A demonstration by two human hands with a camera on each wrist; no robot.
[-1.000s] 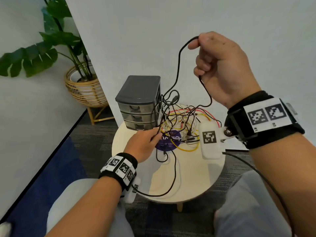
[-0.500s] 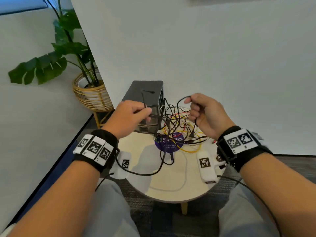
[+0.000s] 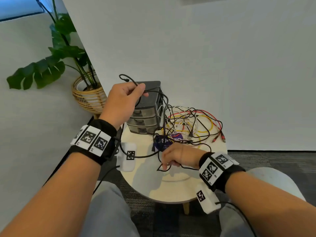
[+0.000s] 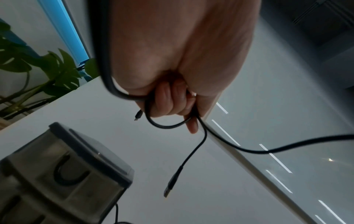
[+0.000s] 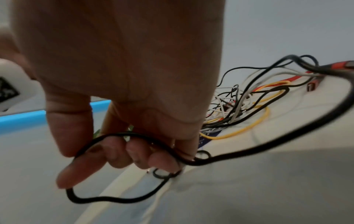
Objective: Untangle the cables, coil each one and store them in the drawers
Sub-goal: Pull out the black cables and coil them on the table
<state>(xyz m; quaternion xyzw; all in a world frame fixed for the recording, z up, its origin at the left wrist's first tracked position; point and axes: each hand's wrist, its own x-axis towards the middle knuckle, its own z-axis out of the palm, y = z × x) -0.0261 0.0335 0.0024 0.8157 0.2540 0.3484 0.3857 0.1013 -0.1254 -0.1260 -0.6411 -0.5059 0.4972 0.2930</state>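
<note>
We see a round pale wooden table [image 3: 172,189] on dark grey carpet, plain white walls close behind it, and a leafy green plant in a woven rattan basket [image 3: 89,98] off beyond the left knuckles. Our left hand [image 3: 122,101] is up in front of the grey plastic three-drawer cabinet [image 3: 145,120], fingers curled tight around a thin, smooth black cable [image 3: 136,156], its plug end arching above the knuckles. Our right hand [image 3: 179,155] sits low over the tabletop, fingers bent and pinching another stretch of black cable into a small loop just beneath the fingertips [image 5: 161,162]. Past those fingers lies the tangled heap of red, yellow, white and black wires [image 3: 191,124], beside the cabinet.
</note>
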